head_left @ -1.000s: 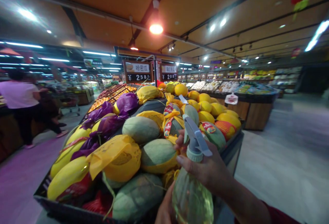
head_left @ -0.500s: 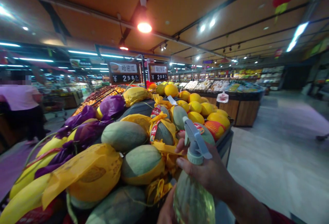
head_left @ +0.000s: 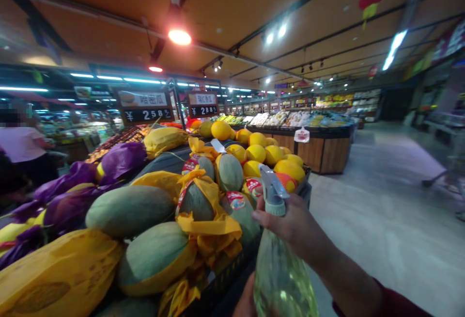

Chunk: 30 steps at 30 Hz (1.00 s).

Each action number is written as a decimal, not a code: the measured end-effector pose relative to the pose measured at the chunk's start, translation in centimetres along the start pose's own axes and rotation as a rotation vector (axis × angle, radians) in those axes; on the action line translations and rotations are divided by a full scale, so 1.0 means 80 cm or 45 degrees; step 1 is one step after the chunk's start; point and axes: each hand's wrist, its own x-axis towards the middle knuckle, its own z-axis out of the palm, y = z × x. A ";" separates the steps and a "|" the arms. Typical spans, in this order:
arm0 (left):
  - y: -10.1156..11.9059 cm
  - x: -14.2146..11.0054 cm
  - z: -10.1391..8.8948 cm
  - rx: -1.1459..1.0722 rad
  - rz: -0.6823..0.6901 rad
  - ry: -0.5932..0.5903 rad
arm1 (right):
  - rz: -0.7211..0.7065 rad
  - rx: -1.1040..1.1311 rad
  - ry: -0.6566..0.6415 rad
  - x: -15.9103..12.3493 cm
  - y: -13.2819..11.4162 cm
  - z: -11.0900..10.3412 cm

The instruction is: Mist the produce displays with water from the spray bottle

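Observation:
My right hand (head_left: 290,225) is wrapped round the neck of a clear spray bottle (head_left: 281,278) with a pale green trigger head (head_left: 273,192). The bottle stands upright in front of me, beside a heap of green melons (head_left: 129,210) on a display stand. My left hand (head_left: 246,300) shows only as a sliver under the bottle's base and seems to support it; its fingers are hidden. Some melons wear yellow bags (head_left: 210,225), others purple wrappers (head_left: 121,158).
Round yellow melons (head_left: 267,154) fill the far end of the stand. Price signs (head_left: 145,107) stand behind the heap. A wooden produce counter (head_left: 329,150) lies beyond. A person in a pink top (head_left: 23,147) stands at far left. An aisle floor (head_left: 385,220) runs along the right.
My view has swung right and moved closer along the stand, so the melons slid left. The spray bottle stays in my right hand, now slightly lower and more to the right.

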 end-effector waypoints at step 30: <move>-0.051 0.243 0.103 -0.257 0.259 -0.163 | 0.212 0.359 0.106 0.115 0.123 -0.188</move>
